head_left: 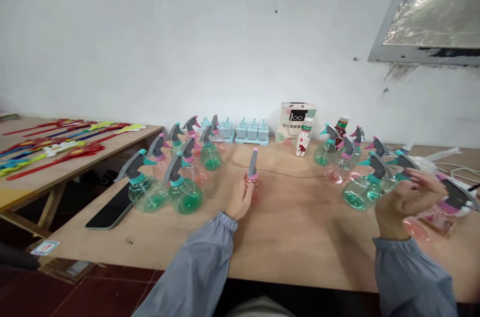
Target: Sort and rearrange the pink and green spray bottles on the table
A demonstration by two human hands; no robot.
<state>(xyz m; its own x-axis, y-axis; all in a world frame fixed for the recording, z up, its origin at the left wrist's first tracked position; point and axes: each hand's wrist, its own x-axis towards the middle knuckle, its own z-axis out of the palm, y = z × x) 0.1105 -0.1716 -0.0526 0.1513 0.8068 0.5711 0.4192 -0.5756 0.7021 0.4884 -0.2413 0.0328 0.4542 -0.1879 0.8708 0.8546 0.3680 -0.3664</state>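
A pink spray bottle (256, 191) with a grey and pink nozzle stands upright at the middle of the wooden table (285, 252). My left hand (240, 199) is wrapped round its left side. At the right, my right hand (408, 199) is raised with bent fingers in front of several bottles; what it holds, if anything, cannot be made out. Nearest to it are a green spray bottle (362, 191) on its left and a pink spray bottle (417, 228) partly behind it. Several green and pink bottles stand left of centre, among them a green one (185, 197).
A black phone (110, 209) lies at the left. Light blue moulds (252, 133), a paper bag (287, 122) and a white bottle (303, 139) stand by the wall. A second table (82, 169) at the far left holds colourful flat items. Cables lie at the far right.
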